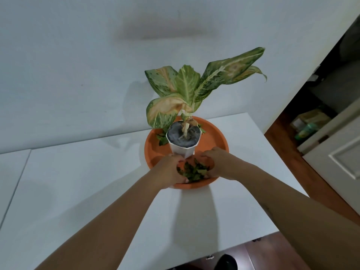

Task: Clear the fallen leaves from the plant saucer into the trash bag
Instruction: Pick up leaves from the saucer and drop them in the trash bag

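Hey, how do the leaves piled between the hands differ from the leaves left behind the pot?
The front leaf pile is gathered into one heap at the near rim of the orange saucer, cupped between the left hand and right hand. The back leaves lie scattered beside the white pot, untouched by either hand, and look fewer. Both are small dark green bits lying in the saucer.

Both bare forearms stretched from the bottom of the frame toward its centre, converging. Left hand (pixel 169 170) and right hand (pixel 218 162) cupped, palms facing each other, fingers curled inward, close together just below centre.
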A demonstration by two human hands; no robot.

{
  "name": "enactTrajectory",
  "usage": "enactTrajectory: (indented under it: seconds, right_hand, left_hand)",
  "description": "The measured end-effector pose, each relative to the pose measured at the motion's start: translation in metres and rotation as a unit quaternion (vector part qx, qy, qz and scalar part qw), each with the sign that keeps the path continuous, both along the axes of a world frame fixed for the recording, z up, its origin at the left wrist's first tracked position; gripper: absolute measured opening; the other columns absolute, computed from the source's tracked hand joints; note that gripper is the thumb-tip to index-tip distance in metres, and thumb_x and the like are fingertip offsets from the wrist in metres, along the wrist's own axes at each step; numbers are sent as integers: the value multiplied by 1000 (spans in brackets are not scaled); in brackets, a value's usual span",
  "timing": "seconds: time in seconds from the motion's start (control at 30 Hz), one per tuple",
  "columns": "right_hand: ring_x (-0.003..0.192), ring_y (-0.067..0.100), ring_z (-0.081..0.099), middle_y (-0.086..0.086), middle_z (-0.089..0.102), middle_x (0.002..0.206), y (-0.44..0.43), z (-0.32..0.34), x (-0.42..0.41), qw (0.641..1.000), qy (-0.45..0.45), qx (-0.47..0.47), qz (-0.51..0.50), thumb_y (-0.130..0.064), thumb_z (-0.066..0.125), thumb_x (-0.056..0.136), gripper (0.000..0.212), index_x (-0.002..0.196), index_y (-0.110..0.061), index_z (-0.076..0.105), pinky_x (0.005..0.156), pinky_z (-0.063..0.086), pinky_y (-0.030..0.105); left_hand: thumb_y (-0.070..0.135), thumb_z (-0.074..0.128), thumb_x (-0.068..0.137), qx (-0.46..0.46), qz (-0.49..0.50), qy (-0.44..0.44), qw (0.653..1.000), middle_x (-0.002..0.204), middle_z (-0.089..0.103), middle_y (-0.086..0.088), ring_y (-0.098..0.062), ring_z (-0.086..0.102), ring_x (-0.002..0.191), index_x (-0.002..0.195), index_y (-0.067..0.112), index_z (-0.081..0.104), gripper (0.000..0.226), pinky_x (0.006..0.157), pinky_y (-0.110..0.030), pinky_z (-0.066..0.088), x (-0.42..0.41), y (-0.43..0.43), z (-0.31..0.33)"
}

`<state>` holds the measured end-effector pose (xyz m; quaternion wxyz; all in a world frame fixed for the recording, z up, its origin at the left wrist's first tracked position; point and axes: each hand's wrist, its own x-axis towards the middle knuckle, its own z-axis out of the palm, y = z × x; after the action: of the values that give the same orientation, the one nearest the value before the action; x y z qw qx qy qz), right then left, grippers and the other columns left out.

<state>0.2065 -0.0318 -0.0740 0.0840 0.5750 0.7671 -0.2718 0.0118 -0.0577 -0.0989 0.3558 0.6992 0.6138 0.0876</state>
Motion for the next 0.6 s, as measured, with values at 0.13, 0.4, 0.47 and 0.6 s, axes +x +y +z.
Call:
enactTrajectory:
  seconds: [0.13, 0.4, 0.47, 0.6]
  right_hand:
    - [96, 21, 48, 7, 44, 121, -2, -5, -10, 999, 13, 11, 32, -22, 65, 84, 59, 138, -28, 44, 81, 51, 31]
    - [103, 25, 52, 11, 49, 118, 3, -16, -6, 997, 41, 25, 56, -17, 60, 86, 43, 128, -21, 54, 79, 38, 25]
    - [103, 25, 55, 11, 55, 115, 4, -19, -5, 996, 59, 35, 51, -14, 60, 84, 35, 119, -15, 60, 78, 39, 24]
    - [97, 25, 62, 8, 68, 104, 1, -20, -7, 992, 111, 41, 49, -4, 55, 86, 30, 111, -12, 69, 80, 46, 27]
  left_hand:
    - [21, 81, 74, 8, -11, -13, 1000, 135, 50, -5, -19, 55, 118, 136, 16, 52, 68, 86, -19, 45, 12, -1, 1]
    - [20, 78, 77, 52, 19, 45, 997, 134, 54, -6, -20, 56, 115, 131, 15, 59, 57, 93, -24, 49, 24, -6, -3]
    - [17, 78, 77, 58, 41, 42, 997, 129, 58, -6, -20, 58, 111, 125, 14, 63, 50, 89, -22, 47, 27, -7, -4]
    - [6, 73, 77, 67, 117, 15, 991, 107, 68, -8, -23, 63, 97, 99, 9, 73, 22, 73, -19, 40, 30, -8, -12]
